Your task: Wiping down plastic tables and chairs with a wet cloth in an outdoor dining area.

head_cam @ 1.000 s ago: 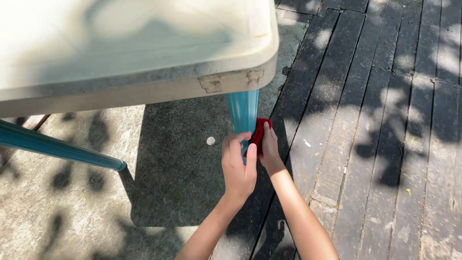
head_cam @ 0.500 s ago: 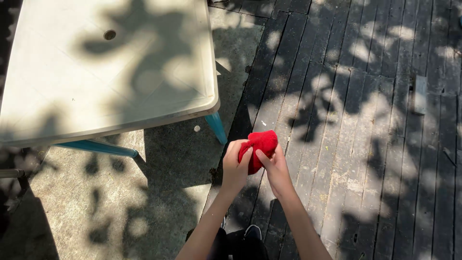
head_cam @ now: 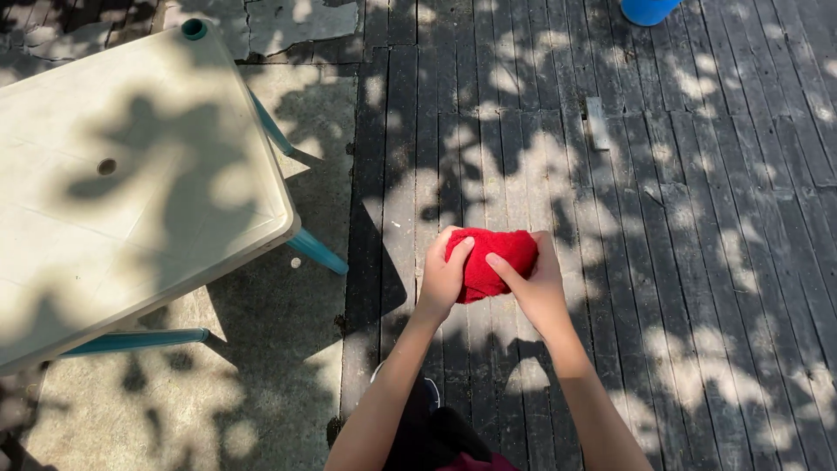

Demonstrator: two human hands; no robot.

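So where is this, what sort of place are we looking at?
Most likely an outdoor patio or backyard deck: weathered dark wooden decking, a pale plastic garden table with teal legs, and dappled tree shade. Both hands hold a red cloth.

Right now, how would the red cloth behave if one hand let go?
The red cloth looks soft: it is bunched between the left hand and right hand, so it would probably droop. It seems light and unlikely to roll.

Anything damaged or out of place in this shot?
Yes: the paving slab at the top, beyond the table, is cracked and chipped. A loose pale strip lies on the deck boards. The red cloth sits bunched between both hands.
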